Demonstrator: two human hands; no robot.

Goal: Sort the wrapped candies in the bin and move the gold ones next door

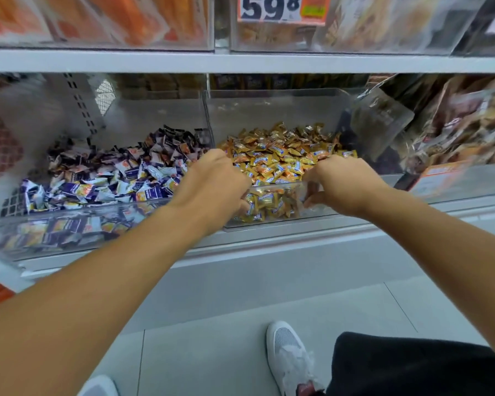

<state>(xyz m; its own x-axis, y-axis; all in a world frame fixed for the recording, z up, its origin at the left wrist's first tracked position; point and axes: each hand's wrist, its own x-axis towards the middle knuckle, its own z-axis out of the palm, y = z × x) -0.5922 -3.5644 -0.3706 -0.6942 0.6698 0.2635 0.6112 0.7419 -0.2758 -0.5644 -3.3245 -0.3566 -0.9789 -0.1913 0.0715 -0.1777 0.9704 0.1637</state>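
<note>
Light, crinkly and slippery, the gold candies are best pinched by a twisted wrapper end or scooped in a loose handful. They are small, glossy gold-orange twists heaped in the right clear bin, beside the purple-and-white candies. Both the left hand and right hand curl down into the heap at the front wall; whether either grip holds candy I cannot tell.

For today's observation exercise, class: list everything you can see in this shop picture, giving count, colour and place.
Gold-wrapped candies: many, gold and orange, right clear bin.
Purple-and-white wrapped candies: many, purple, white, some orange, left clear bin.
Clear plastic bins: two, transparent, side by side on the lower shelf.
Price tag: one, white with black digits, upper shelf.
Packaged snacks: several, brown, far right.
White shoes: two, on the grey floor.
Left hand: one, fingers curled over the gold bin's front edge.
Right hand: one, same edge, further right.
</note>
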